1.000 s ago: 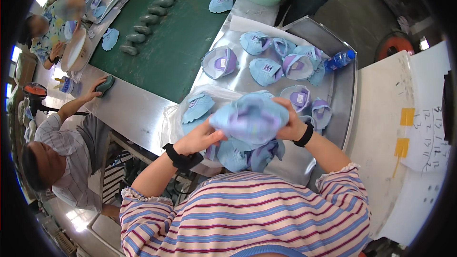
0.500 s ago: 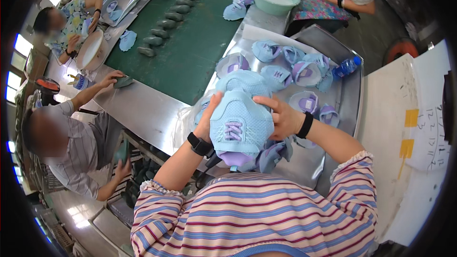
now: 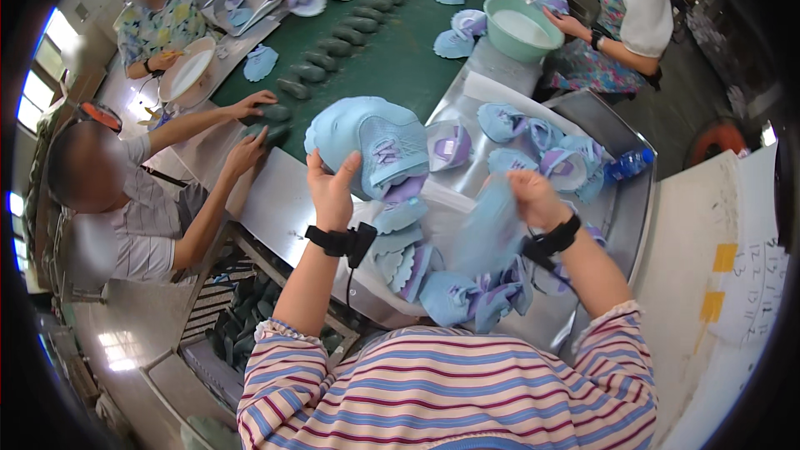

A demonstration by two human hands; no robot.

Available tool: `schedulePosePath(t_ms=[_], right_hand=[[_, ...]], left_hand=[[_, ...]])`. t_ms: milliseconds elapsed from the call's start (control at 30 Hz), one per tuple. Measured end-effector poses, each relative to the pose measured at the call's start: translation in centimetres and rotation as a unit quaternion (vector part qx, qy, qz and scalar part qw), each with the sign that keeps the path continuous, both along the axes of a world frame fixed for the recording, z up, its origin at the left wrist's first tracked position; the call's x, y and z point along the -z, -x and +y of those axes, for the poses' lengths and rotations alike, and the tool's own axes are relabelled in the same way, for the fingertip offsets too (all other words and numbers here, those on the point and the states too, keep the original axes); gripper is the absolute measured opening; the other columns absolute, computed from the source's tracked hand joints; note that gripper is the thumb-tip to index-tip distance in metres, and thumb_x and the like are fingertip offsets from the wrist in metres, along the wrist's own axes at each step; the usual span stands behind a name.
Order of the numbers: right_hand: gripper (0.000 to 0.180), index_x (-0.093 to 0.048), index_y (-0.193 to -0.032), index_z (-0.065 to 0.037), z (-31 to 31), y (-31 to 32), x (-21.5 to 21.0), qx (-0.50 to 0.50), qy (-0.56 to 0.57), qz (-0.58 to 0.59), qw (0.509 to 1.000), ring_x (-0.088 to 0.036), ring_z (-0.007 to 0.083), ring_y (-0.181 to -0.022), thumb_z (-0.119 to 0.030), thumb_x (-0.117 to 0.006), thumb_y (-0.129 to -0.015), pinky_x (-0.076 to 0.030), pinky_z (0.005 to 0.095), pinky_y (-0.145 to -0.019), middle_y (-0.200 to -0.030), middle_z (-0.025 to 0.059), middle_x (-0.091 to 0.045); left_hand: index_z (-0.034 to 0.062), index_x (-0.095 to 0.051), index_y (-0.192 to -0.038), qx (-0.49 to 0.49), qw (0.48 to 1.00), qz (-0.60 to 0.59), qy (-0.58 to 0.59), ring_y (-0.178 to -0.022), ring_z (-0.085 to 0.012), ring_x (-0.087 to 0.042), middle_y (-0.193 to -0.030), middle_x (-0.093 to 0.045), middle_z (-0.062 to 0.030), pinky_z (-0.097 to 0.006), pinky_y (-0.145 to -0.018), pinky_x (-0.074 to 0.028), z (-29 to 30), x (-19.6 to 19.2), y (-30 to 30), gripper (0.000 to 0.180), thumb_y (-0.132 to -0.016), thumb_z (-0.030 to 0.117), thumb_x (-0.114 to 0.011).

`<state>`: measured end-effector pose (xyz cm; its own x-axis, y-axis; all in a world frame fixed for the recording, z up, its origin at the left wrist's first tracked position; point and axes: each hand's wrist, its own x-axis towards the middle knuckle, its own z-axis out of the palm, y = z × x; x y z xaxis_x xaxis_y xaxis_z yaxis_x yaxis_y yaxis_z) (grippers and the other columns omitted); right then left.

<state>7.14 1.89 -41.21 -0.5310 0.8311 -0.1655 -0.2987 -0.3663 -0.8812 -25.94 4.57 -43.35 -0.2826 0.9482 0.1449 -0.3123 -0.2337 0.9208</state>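
- The light-blue shoe upper (image 3: 390, 146) has been moved left and farther away.
- At far left, it is held by the left hand (image 3: 332, 193), between thumb and fingers.
- Nearer, a blurred light-blue piece (image 3: 486, 229) is gripped by the right hand (image 3: 540, 202).

The left arm (image 3: 307, 287) goes almost straight up from the bottom, leaning a bit to the right. At its end, the left grip (image 3: 332, 197) points up, with its thumb (image 3: 350, 170) and a finger (image 3: 315, 163) spread like a V, holding on. The right arm (image 3: 596, 273) slants up and to the left. The right grip (image 3: 540, 202) has its fingers curled in, pinching. The two grips are well apart.
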Motion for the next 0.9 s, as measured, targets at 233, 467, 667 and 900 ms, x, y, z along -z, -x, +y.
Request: schedulePosePath(t_ms=[233,467,667,900], right_hand=[[0.031,-0.056,-0.105,0.002,13.6,2.0,2.8,0.116,0.020,-0.119,0.986,-0.062,0.0174,-0.083,-0.025,-0.046,-0.095,-0.050,0.0306,-0.078,-0.096,0.0096,-0.064],[0.088,-0.027,-0.134,0.004,21.1,6.5,7.6,0.166,-0.359,-0.513,0.762,-0.050,0.0305,-0.110,-0.046,-0.070,-0.075,-0.047,0.0396,-0.083,-0.132,0.0233,-0.038],[0.077,-0.039,-0.128,-0.013,11.8,17.0,3.3,0.008,-0.495,-0.300,0.816,-0.049,0.0287,-0.113,-0.014,-0.079,-0.063,-0.046,0.0358,-0.085,-0.137,0.0172,-0.031],[0.070,-0.043,-0.122,-0.008,13.5,12.0,4.7,0.037,-0.581,-0.182,0.792,-0.047,0.0324,-0.114,-0.009,-0.076,-0.061,-0.040,0.0391,-0.095,-0.134,0.0187,-0.033]], left_hand=[[-0.0001,-0.054,-0.109,-0.014,0.999,0.038,-0.004,-0.102,-0.0154,-0.045,-0.107,-0.044,-0.0039,-0.028,-0.091,-0.036,2.1,3.6,4.1,0.038,-0.080,0.018,-0.070],[0.0032,-0.057,-0.105,-0.034,0.998,0.047,0.007,-0.099,-0.0120,-0.046,-0.104,-0.045,-0.0006,-0.026,-0.090,-0.035,2.8,4.5,5.7,0.023,-0.089,0.019,-0.060],[0.0041,-0.047,-0.074,-0.077,0.982,-0.165,0.046,-0.087,-0.0128,-0.041,-0.107,-0.037,-0.0047,-0.024,-0.089,-0.032,4.2,5.5,3.5,0.026,-0.090,0.020,-0.058],[0.0026,-0.046,-0.073,-0.185,0.983,0.018,-0.008,-0.077,-0.0083,-0.042,-0.089,-0.040,-0.0031,-0.022,-0.070,-0.038,5.7,5.0,9.1,0.029,-0.092,0.022,-0.056]])
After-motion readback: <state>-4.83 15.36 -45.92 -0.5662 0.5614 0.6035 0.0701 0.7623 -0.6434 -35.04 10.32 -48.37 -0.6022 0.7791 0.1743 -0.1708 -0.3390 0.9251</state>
